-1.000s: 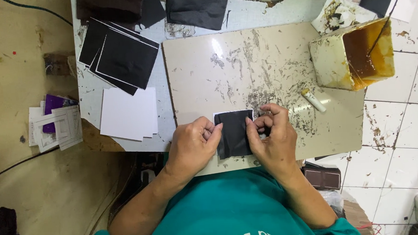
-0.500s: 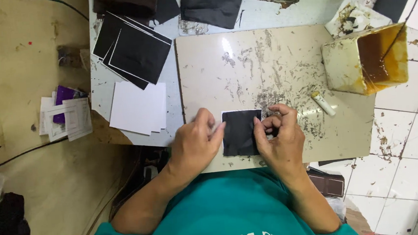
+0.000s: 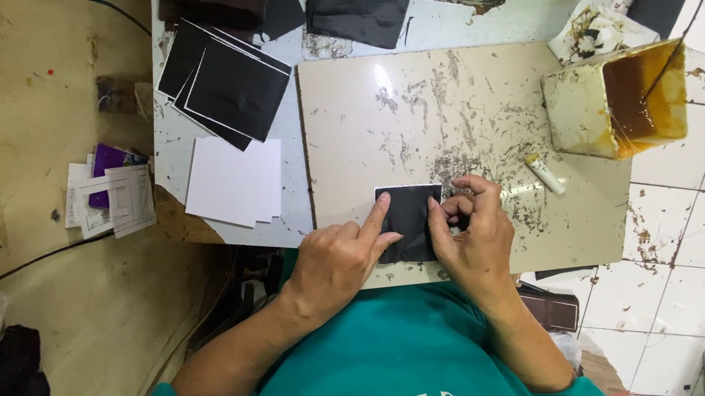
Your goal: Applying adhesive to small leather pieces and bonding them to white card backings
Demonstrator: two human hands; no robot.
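A small black piece with a white rim [image 3: 410, 219] lies on the glue-stained beige board [image 3: 446, 117] near its front edge. My left hand [image 3: 339, 261] rests on the piece's left side, index finger stretched out and pressing along its left edge. My right hand [image 3: 469, 235] sits at the piece's right edge, fingers curled, thumb and fingertips touching that edge. Neither hand lifts the piece off the board.
A stack of black squares [image 3: 224, 83] and white cards [image 3: 234, 181] lie left of the board. An open tub of brown glue [image 3: 619, 101] stands at the right, a small white tube [image 3: 546, 174] beside it. Dark material [image 3: 355, 3] lies at the back. Papers [image 3: 108, 198] are on the floor at left.
My left hand has slid down and stretched its index finger up along the black piece's left edge. The right hand has barely moved.
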